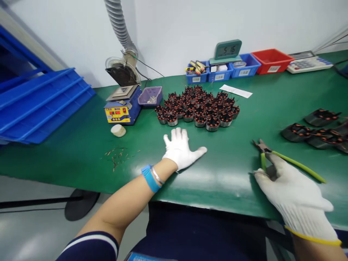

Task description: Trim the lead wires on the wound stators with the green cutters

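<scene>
Across the green tabletop (231, 177), the large cluster of wound stators (199, 108) stood ahead of you, with a smaller group (322, 140) off right (which lot was finished, I couldn't tell). Your right hand (292, 185) was curled round one handle of the spread cutters (263, 147); your left hand (179, 150) lay flat, holding nothing. Wire clippings (114, 162) suggested some trimming done, perhaps more left.
</scene>
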Action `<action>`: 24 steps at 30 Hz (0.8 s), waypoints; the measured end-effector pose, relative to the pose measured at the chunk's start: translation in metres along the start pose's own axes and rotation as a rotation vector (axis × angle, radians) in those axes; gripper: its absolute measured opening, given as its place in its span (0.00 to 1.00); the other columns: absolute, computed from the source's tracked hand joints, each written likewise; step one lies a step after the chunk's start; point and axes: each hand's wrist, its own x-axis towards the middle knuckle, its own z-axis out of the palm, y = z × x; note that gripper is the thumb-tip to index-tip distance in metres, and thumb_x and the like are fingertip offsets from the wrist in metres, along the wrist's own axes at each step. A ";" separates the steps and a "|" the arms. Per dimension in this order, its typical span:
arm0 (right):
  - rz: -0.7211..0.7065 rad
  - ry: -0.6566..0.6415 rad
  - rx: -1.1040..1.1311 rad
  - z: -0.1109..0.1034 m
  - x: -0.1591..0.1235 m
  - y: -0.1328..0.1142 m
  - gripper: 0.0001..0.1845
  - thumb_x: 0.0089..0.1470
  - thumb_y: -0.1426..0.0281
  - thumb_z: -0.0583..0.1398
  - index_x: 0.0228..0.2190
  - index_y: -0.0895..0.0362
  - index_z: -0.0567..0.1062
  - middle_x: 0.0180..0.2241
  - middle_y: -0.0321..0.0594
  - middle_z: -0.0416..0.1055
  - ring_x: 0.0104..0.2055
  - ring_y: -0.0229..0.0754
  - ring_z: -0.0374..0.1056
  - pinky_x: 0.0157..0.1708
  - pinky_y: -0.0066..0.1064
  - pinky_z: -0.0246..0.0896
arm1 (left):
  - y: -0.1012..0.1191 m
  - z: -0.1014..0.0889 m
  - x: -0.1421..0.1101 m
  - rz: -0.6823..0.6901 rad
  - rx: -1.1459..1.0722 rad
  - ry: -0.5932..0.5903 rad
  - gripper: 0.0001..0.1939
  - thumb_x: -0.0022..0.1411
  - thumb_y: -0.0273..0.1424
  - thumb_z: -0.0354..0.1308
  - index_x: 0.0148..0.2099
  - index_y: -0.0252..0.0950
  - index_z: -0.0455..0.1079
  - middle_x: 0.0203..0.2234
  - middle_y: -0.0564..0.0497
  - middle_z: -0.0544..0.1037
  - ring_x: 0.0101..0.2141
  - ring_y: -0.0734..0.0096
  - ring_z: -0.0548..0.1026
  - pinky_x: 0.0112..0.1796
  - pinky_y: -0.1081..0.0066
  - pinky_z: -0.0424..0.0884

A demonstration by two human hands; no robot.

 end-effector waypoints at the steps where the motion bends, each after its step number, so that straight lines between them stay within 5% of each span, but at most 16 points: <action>1: -0.005 -0.008 0.002 0.001 0.001 0.001 0.33 0.52 0.52 0.54 0.56 0.51 0.70 0.34 0.48 0.76 0.27 0.57 0.70 0.26 0.45 0.64 | -0.016 -0.003 -0.004 -0.041 0.017 0.014 0.55 0.55 0.66 0.38 0.67 0.24 0.52 0.65 0.27 0.55 0.64 0.36 0.52 0.58 0.36 0.48; 3: -0.018 -0.029 0.005 0.002 0.001 0.003 0.33 0.53 0.52 0.54 0.57 0.52 0.69 0.35 0.49 0.76 0.27 0.57 0.70 0.26 0.45 0.65 | -0.047 -0.008 -0.011 -0.136 0.059 0.065 0.51 0.56 0.64 0.42 0.64 0.25 0.56 0.63 0.26 0.58 0.63 0.35 0.55 0.57 0.35 0.50; 7: -0.068 -0.016 0.000 0.005 0.002 0.005 0.33 0.54 0.52 0.52 0.57 0.53 0.69 0.35 0.50 0.76 0.25 0.56 0.69 0.24 0.45 0.64 | -0.090 -0.015 -0.002 -0.267 0.147 0.345 0.40 0.57 0.52 0.53 0.64 0.31 0.58 0.66 0.31 0.55 0.65 0.37 0.49 0.60 0.38 0.45; 10: -0.092 0.009 -0.008 0.007 0.001 0.006 0.32 0.54 0.53 0.52 0.56 0.53 0.69 0.33 0.50 0.75 0.24 0.56 0.69 0.24 0.46 0.64 | -0.098 -0.012 0.029 -0.238 0.073 0.444 0.36 0.56 0.46 0.56 0.63 0.36 0.60 0.67 0.37 0.53 0.66 0.44 0.49 0.61 0.46 0.48; 15: -0.052 -0.004 0.015 0.005 0.001 0.004 0.28 0.53 0.54 0.54 0.53 0.49 0.71 0.39 0.50 0.76 0.33 0.59 0.72 0.31 0.46 0.67 | -0.096 -0.005 0.071 -0.251 -0.068 0.392 0.18 0.56 0.36 0.57 0.48 0.37 0.72 0.64 0.43 0.61 0.66 0.46 0.51 0.61 0.48 0.53; 20: -0.043 0.000 -0.005 0.003 -0.001 -0.003 0.34 0.54 0.54 0.53 0.57 0.58 0.68 0.39 0.52 0.74 0.36 0.60 0.72 0.33 0.47 0.67 | -0.095 -0.011 0.030 -0.035 -0.176 0.376 0.10 0.53 0.35 0.61 0.36 0.36 0.71 0.63 0.41 0.63 0.65 0.46 0.53 0.61 0.50 0.58; 24: -0.295 0.166 0.035 -0.002 -0.006 -0.026 0.37 0.51 0.54 0.55 0.58 0.60 0.65 0.55 0.56 0.66 0.53 0.63 0.66 0.46 0.48 0.66 | -0.077 -0.016 -0.025 0.347 -0.315 0.278 0.07 0.55 0.32 0.59 0.37 0.37 0.68 0.59 0.40 0.68 0.61 0.53 0.63 0.58 0.54 0.64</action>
